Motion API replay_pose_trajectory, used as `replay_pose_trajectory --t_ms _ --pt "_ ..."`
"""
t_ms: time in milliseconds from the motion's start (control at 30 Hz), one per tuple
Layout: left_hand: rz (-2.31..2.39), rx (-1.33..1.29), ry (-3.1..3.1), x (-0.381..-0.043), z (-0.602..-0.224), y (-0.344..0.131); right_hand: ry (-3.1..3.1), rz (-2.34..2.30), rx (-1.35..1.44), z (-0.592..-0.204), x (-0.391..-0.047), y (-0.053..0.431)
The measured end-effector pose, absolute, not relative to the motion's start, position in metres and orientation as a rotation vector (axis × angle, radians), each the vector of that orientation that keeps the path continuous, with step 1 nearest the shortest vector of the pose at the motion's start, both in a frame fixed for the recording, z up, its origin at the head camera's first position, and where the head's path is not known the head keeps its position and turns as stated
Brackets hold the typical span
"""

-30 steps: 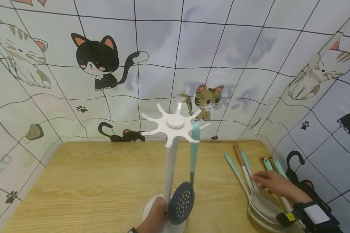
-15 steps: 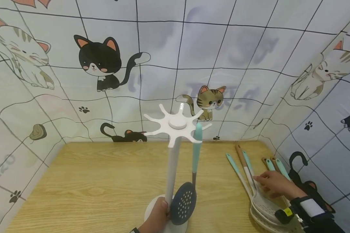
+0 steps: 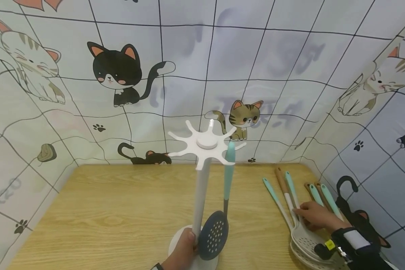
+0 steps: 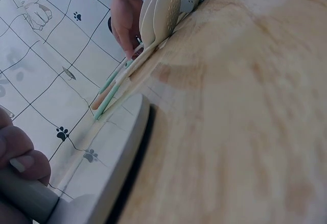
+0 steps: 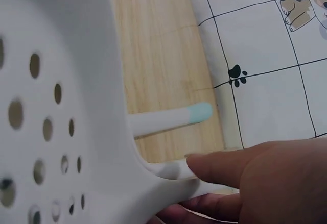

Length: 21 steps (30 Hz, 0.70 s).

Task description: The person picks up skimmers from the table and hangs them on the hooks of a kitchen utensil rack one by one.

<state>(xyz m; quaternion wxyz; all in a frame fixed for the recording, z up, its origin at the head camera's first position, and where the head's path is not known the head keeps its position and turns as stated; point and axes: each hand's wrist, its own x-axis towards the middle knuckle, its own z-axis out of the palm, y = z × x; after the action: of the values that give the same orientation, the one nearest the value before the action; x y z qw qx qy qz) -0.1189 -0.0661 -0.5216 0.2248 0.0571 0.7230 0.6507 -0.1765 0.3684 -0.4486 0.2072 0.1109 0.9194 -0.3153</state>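
Rack (image 3: pixel 201 193) upright; skimmer (image 5: pixel 110 147) aslant, head-end nearer (pinched)

Wood-grain table (image 3: pixel 121 210); on it, round white rack base (image 3: pixel 207 263) front middle, pale utensil pile (image 3: pixel 305 238) right.

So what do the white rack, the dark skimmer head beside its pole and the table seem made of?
Rack: probably plastic, soft sheen, being smooth and evenly white. Skimmer head: matte, evenly dark grey, so perhaps nylon or silicone. Table: wood or wood print, satin, with grain lines.
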Motion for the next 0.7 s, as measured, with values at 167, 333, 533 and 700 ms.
replay_pose_trajectory --t_ms 167,333,533,700 --pt "1.797 0.165 1.993 -0.119 -0.521 -0.066 2.576 -0.924 0.274 -0.452 -0.173 0.370" --pt "1.803 0.196 1.978 -0.120 -0.522 -0.067 2.643 -0.838 0.259 -0.452 -0.174 0.369" --pt "1.799 0.204 1.994 -0.119 -0.522 -0.067 2.713 -0.776 0.221 -0.448 -0.175 0.369" --pt "1.782 0.137 1.986 -0.117 -0.523 -0.066 2.708 -0.844 0.224 -0.441 -0.174 0.368"
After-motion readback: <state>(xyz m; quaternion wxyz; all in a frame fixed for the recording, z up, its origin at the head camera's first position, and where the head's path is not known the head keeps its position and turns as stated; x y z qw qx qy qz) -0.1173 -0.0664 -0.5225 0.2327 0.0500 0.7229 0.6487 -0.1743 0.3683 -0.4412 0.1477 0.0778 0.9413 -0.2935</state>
